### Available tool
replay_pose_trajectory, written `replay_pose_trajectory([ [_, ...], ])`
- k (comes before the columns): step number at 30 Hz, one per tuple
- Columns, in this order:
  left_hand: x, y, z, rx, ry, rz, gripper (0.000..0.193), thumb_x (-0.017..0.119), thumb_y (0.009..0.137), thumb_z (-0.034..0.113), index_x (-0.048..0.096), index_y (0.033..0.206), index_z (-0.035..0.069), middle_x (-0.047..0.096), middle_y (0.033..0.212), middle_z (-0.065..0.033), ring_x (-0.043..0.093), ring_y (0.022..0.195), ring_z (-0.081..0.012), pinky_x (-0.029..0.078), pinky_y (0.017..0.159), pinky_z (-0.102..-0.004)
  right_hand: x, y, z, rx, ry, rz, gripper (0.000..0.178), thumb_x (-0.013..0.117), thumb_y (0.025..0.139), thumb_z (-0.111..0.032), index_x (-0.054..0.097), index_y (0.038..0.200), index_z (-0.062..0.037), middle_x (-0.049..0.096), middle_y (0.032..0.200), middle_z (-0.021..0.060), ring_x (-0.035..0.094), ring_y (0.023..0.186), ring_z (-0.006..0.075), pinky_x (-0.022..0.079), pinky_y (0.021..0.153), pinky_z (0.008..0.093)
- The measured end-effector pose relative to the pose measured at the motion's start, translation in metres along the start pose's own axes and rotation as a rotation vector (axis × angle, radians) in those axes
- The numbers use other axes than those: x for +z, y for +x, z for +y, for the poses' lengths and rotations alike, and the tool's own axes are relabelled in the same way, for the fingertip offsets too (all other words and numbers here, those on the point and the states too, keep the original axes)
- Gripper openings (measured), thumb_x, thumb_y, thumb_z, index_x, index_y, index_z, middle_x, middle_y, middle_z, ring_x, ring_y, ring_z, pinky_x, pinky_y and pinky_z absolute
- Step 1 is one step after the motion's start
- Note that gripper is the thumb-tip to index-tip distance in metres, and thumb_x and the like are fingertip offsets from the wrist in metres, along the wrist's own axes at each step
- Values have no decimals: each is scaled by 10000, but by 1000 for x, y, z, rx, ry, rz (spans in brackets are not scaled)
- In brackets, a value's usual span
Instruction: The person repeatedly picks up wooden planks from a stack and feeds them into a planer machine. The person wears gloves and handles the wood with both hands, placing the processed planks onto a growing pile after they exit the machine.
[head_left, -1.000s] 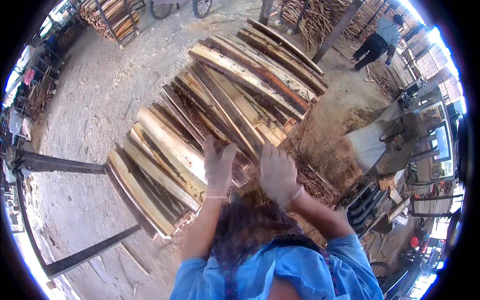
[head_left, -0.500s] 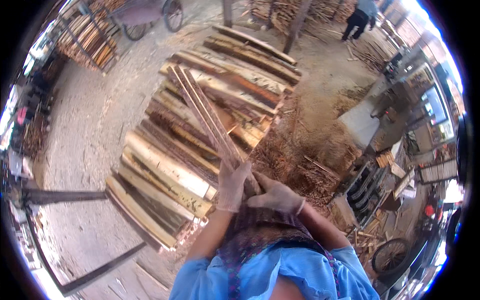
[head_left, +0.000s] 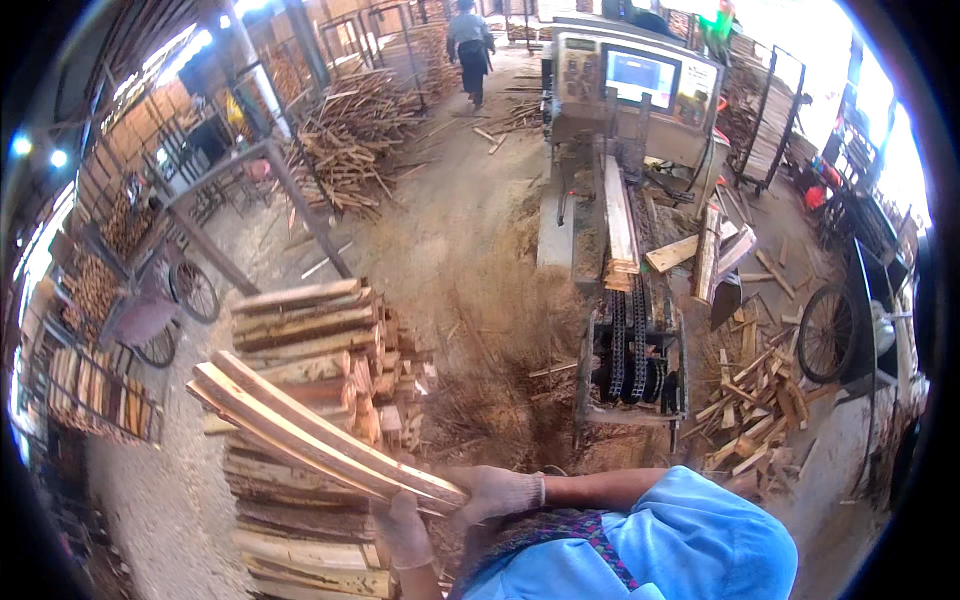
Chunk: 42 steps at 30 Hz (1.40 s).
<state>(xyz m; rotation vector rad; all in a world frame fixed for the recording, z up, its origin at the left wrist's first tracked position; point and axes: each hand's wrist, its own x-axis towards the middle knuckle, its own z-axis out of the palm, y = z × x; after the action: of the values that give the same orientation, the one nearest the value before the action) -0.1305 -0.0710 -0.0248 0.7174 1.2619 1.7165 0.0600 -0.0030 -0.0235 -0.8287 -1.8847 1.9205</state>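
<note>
Two or three long, rough-edged wooden boards [head_left: 320, 430] are held together in front of me, slanting from my body up to the left above a stack of slabs. My left hand [head_left: 403, 535], in a pale knit glove, is closed around them from below near their close end. Gloved too, my right hand [head_left: 495, 495] grips the very end of the boards, its fingers wrapped over the wood. Below lies the stack of bark-edged slabs [head_left: 300, 505], partly hidden by the held boards.
To the right stands a machine with a chain conveyor [head_left: 635, 345], boards [head_left: 618, 220] lying on it, and a screen [head_left: 640, 78]. Wood offcuts [head_left: 750, 410] and a spoked wheel [head_left: 828, 333] are beyond. A person [head_left: 470, 50] walks far off. Leaning posts [head_left: 305, 210] stand left.
My view has turned right, bringing the machine and conveyor ahead. The boards remain in both hands and now point left across the stack.
</note>
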Motion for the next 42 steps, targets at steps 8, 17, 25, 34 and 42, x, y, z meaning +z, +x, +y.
replay_pose_trajectory([
  [8, 126, 15, 7, 62, 129, -179, 819, 794, 925, 596, 580, 1365, -61, 670, 1195, -104, 650, 1061, -209, 531, 953, -362, -70, -83, -45, 43, 22, 262, 819, 853, 870, -374, 515, 1524, -17, 705, 1313, 175, 654, 1234, 218, 517, 1053, 379],
  [17, 222, 30, 5, -115, 69, -70, 419, 685, 1012, 293, 605, 1220, -62, 689, 1050, -102, 669, 893, -193, 549, 781, -332, -107, -130, -60, 152, 6, 505, 763, 851, 845, -319, 546, 1492, -55, 726, 1240, 206, 706, 1180, 291, 543, 1035, 397],
  [25, 241, 38, -49, 210, 375, -280, 278, 676, 1043, 133, 600, 1273, -4, 687, 1099, -81, 640, 945, -166, 542, 846, -330, -126, -140, -39, 169, -198, 811, 961, 912, 760, -421, 461, 1493, 8, 672, 1311, 283, 674, 1236, 399, 547, 1028, 467],
  [34, 282, 24, -22, -5, 385, -340, 485, 802, 866, 117, 549, 1242, -56, 659, 982, -84, 648, 850, -181, 554, 755, -330, -134, -144, -28, 167, -531, 612, 1159, 899, 730, -582, 343, 1563, 1, 632, 1315, 333, 697, 1108, 516, 554, 993, 543],
  [42, 288, 19, 4, -4, 367, -507, 445, 758, 871, 71, 569, 1265, -15, 663, 991, -58, 639, 792, -132, 555, 706, -302, -236, -167, -46, -101, -133, 925, 1039, 894, 844, -479, 402, 1571, 75, 650, 1375, 261, 633, 1306, 333, 501, 1129, 418],
])
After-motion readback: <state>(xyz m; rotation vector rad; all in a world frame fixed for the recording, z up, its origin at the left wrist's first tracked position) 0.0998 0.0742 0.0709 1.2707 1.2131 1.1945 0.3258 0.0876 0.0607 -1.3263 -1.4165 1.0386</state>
